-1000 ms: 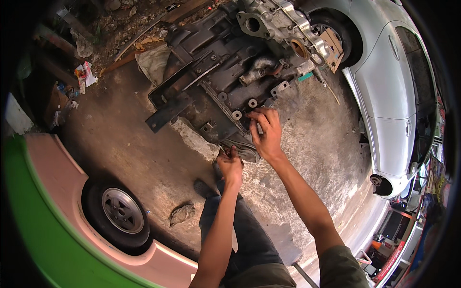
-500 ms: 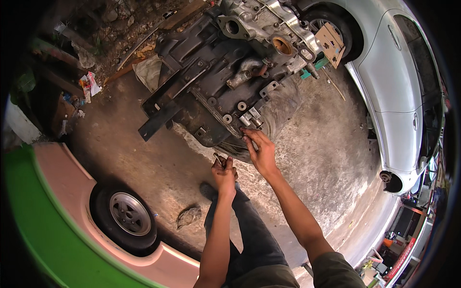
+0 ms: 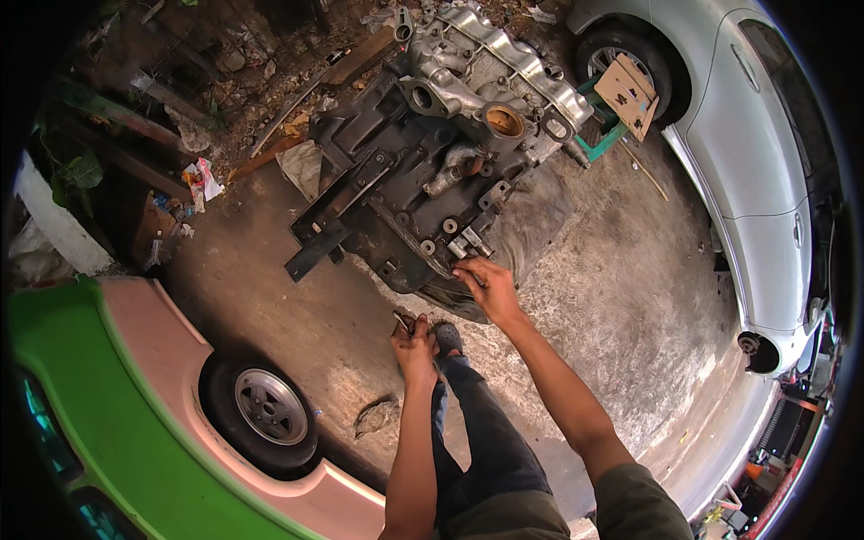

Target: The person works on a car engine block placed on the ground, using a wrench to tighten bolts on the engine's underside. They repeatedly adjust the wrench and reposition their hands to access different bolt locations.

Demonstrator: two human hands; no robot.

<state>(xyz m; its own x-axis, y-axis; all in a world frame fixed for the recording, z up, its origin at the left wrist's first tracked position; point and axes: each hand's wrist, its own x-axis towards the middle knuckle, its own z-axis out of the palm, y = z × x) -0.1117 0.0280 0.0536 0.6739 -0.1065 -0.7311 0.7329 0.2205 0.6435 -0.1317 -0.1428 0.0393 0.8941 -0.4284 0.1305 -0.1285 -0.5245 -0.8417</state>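
A large, greasy car engine [image 3: 387, 216] with a dark block and a silvery top stands on the floor in front of me. My right hand [image 3: 487, 286] is at its near edge, just below two small metal cylinders [image 3: 468, 243]. Its fingers are pinched together against the block, and whatever they grip is hidden. Lower and to the left, away from the engine, my left hand [image 3: 414, 346] is closed around a thin metal rod-like piece [image 3: 401, 321]. Only the short tip of that piece shows, so its kind is unclear.
A silver car [image 3: 747, 153] stands along the right. On the left is a green and pink vehicle [image 3: 135, 360] with a wheel [image 3: 265, 409]. Cardboard [image 3: 625, 94] rests on a green crate [image 3: 598, 144] beyond the engine. My shoe [image 3: 447, 338] is close to the engine's near side.
The view has shifted, so the engine's far end shows more fully. My right hand stays pinched at the block's edge; my left hand still holds the thin piece, slightly farther from the engine.
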